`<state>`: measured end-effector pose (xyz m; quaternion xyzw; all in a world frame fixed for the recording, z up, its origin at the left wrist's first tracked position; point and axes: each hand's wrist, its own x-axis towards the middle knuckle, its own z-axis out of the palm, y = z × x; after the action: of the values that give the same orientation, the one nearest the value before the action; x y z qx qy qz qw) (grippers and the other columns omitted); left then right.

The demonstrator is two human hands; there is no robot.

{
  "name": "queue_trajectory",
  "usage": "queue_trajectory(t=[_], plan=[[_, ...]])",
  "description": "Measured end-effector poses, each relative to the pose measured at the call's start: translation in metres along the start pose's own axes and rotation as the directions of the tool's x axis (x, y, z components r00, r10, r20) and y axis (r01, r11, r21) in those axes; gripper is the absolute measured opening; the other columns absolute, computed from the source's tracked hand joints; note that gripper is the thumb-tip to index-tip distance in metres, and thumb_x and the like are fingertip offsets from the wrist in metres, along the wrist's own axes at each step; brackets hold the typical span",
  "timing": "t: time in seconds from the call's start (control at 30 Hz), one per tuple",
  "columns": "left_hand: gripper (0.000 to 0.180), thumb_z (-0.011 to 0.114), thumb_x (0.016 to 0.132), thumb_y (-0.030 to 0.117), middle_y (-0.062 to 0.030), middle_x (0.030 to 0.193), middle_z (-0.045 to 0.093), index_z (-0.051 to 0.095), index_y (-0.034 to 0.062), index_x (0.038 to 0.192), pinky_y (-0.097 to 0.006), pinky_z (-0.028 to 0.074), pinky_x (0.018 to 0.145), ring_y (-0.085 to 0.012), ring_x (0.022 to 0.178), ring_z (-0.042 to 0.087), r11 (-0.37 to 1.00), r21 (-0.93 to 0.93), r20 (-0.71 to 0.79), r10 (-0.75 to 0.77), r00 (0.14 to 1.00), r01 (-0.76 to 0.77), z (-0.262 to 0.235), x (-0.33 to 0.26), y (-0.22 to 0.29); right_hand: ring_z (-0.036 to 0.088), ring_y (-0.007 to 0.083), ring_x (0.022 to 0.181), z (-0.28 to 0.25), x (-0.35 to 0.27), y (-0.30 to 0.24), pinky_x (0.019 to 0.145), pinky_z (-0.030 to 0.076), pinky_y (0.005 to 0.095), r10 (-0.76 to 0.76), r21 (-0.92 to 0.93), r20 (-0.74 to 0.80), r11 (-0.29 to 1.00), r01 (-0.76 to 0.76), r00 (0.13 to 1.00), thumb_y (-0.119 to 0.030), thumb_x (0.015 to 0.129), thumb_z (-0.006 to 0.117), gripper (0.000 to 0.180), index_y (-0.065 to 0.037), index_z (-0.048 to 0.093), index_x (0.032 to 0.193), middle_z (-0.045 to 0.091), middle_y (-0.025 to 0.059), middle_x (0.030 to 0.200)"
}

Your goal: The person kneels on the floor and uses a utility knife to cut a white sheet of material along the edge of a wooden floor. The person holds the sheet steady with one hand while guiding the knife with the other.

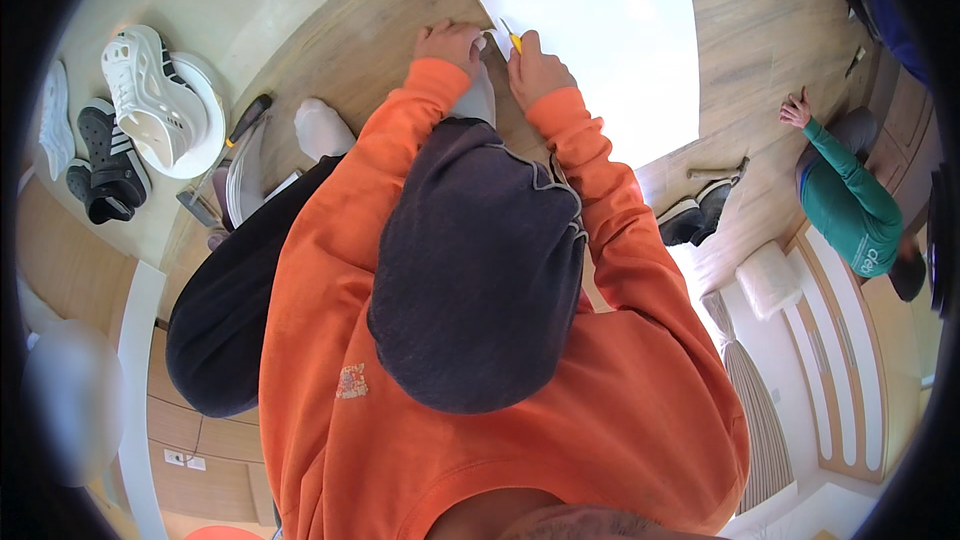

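Head view: left hand pins the thin, floppy white sheet at its edge on the floor, right hand pinching a yellow cutter.

1. One head-worn fisheye view looks steeply down over the person's own orange-sleeved chest and arms.
2. It faces forward to the left hand and right hand, which are small at arm's reach, near the top.
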<state>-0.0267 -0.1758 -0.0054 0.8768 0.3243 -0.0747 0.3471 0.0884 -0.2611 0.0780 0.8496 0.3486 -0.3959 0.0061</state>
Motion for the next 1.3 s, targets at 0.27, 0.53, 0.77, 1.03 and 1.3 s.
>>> queue_trajectory(t=[0.27,0.53,0.77,1.03,1.3], plan=[[0.018,0.054,0.077,0.017,-0.0036,0.09,0.066,0.063,0.0158,0.092,-0.038,0.034,0.081,-0.0201,0.096,0.053,0.998,0.043,0.068,-0.053,0.996,0.05,-0.003,-0.003,0.006,0.059,0.044,0.062,0.004,0.002,0.002,0.055,0.046,0.0522,-0.118,-0.005,-0.006,0.993,0.118,0.993,-0.029,0.091,0.041,0.021,-0.009,0.041,0.095,0.06,0.022,0.066],[0.016,0.054,0.078,0.018,-0.0051,0.087,0.065,0.064,0.016,0.09,-0.04,0.033,0.08,-0.0217,0.095,0.054,0.994,0.031,0.112,-0.107,0.988,0.104,-0.005,-0.004,0.007,0.059,0.0442,0.063,0.007,0.009,0.002,0.057,0.046,0.052,-0.062,-0.038,-0.011,0.997,0.062,0.998,-0.031,0.09,0.042,0.024,-0.007,0.042,0.093,0.06,0.0227,0.067],[0.015,0.053,0.079,0.019,-0.0056,0.083,0.064,0.063,0.0172,0.089,-0.041,0.033,0.079,-0.0223,0.094,0.053,0.993,-0.002,0.109,-0.115,0.987,0.116,-0.003,-0.004,0.003,0.059,0.0441,0.061,0.005,0.004,0.007,0.055,0.046,0.0518,-0.069,0.001,-0.053,0.998,0.069,0.996,-0.03,0.09,0.043,0.023,-0.007,0.043,0.092,0.06,0.0225,0.066],[0.016,0.053,0.079,0.019,-0.0058,0.085,0.063,0.062,0.0164,0.091,-0.041,0.035,0.079,-0.024,0.093,0.054,0.996,0.014,0.15,-0.094,0.984,0.093,-0.007,-0.002,0.004,0.06,0.0426,0.063,0.012,0.009,0.008,0.057,0.048,0.051,-0.07,-0.091,0.017,0.993,0.071,0.997,-0.031,0.09,0.042,0.023,-0.008,0.043,0.094,0.061,0.0214,0.069],[0.014,0.052,0.079,0.018,-0.0054,0.084,0.063,0.061,0.0156,0.089,-0.042,0.036,0.078,-0.0244,0.093,0.054,0.997,0.046,0.174,-0.065,0.983,0.058,-0.009,0.0,0.003,0.062,0.0418,0.076,0.013,0.007,-0.004,0.064,0.049,0.0505,0.089,-0.145,0.108,0.987,-0.072,0.99,-0.026,0.09,0.041,0.021,-0.007,0.042,0.096,0.064,0.0223,0.081]])
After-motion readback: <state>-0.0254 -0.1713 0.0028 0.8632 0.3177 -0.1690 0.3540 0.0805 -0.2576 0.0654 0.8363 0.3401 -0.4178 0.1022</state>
